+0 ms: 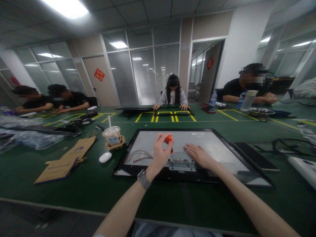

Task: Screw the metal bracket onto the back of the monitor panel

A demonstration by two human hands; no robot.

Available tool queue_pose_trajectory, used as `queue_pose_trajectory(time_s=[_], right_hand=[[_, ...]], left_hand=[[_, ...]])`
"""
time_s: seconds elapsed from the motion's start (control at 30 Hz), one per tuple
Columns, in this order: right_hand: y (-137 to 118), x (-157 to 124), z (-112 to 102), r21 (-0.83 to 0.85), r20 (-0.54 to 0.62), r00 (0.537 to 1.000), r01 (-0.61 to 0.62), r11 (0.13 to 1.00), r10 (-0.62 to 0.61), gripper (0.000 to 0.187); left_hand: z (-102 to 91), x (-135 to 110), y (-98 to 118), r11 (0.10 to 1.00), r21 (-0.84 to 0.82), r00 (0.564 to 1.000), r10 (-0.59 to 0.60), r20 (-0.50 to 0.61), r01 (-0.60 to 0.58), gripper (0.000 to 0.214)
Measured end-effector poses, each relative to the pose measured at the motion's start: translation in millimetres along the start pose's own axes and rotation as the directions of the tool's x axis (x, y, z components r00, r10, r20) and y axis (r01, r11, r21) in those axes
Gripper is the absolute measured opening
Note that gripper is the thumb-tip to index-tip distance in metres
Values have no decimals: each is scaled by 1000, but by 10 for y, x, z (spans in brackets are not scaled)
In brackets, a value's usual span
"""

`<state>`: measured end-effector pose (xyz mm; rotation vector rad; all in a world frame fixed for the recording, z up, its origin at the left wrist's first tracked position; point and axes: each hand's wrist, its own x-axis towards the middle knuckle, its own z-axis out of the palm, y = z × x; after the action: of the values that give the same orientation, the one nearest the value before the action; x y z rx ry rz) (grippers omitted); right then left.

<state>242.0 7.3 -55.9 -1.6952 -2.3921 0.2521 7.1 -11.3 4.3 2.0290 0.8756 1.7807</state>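
A monitor panel (222, 144) lies back-side up on the green table (81, 184) in front of me, its grey metal back showing. My left hand (160, 153) grips an orange-handled screwdriver (169, 140) held upright, tip down on a small metal bracket (181, 163) near the panel's front edge. My right hand (198, 154) rests flat, fingers spread, on the panel just right of the bracket. Thin red and white wires (137, 157) run across the panel's left part. A watch sits on my left wrist.
A lidded drink cup with a straw (112, 135), a white mouse (105, 157) and brown cardboard pieces (65, 159) lie left of the panel. A dark phone (255, 159) and cables lie to the right. Several other people sit at the table's far side and corners.
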Motion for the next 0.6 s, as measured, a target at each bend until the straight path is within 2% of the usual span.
queue_pose_trajectory(time_s=[0.6], right_hand=[[15, 1, 23, 31, -17, 1000, 6, 1000, -5, 62]], left_hand=[[-2, -1, -25, 1000, 3, 1000, -27, 5, 27, 22]])
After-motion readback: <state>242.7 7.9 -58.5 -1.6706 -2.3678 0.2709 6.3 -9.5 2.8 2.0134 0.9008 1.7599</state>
